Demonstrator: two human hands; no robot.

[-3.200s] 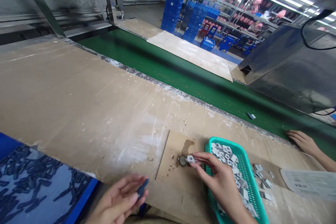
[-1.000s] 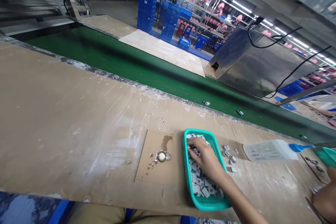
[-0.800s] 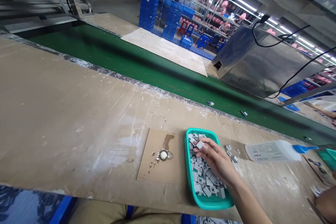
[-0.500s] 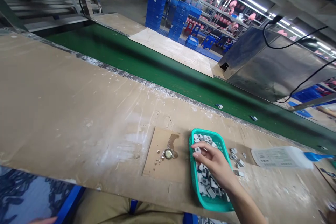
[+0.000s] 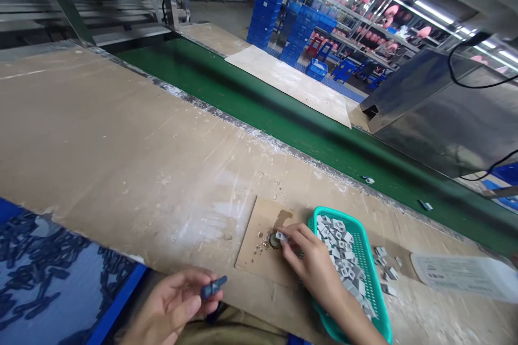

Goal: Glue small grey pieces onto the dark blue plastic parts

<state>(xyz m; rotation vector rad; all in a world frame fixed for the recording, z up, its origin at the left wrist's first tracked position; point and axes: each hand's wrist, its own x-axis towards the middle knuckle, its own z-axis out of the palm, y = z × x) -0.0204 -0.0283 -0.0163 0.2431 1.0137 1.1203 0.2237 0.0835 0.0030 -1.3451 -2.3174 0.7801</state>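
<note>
Blue bin [image 5: 60, 280] of dark parts at far left, below tabletop [image 5: 121, 145] edge. Left hand [image 5: 174, 304] palm up, thumb and fingers pinching dark blue part [image 5: 213, 287]. Right hand [image 5: 311, 264] pinches small grey piece [image 5: 281, 236], pressing it against round cap [image 5: 274, 241] on cardboard pad [image 5: 263, 248]. Teal basket [image 5: 364, 280] of grey pieces just right of hand. Loose pieces [image 5: 384, 267] beyond; green belt [image 5: 283, 118] behind.

The worn workbench [image 5: 121, 135] bears a cardboard sheet [image 5: 259, 259] and teal basket [image 5: 374, 285].
</note>
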